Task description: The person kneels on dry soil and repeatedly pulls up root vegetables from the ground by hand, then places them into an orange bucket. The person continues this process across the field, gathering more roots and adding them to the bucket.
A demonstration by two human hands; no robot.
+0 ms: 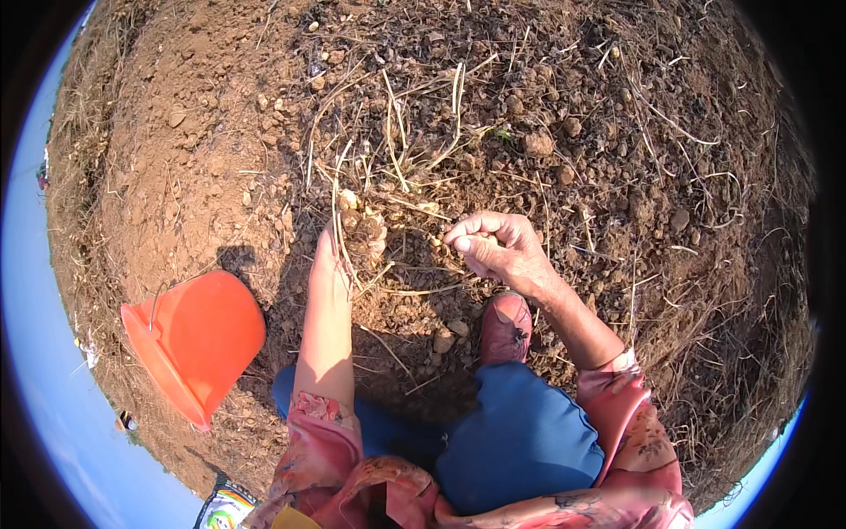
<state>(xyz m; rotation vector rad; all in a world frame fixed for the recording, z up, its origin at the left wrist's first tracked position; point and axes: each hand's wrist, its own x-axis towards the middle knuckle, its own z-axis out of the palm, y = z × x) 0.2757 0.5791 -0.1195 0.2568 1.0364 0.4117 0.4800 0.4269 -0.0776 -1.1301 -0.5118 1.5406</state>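
My left hand [328, 243] is cupped around a clump of soil-covered lumps [365, 229], just above the ground. One pale lump that looks like a peanut pod [348, 199] sits at the top of the clump, and dry stems [340, 228] cross the hand. To the right, my right hand [505, 251] has its thumb and forefinger pinched together close to the soil. A small yellowish lump, probably a peanut pod [489, 236], shows inside its curled fingers. Dry stalks [423, 289] lie on the soil between the hands.
An orange plastic bucket [211, 337] lies on its side at left, its mouth facing outward. A printed bag [227, 506] is at the lower left edge. Clods [538, 144] and dry straw litter the ground ahead. My red shoe [507, 324] stands below the right hand.
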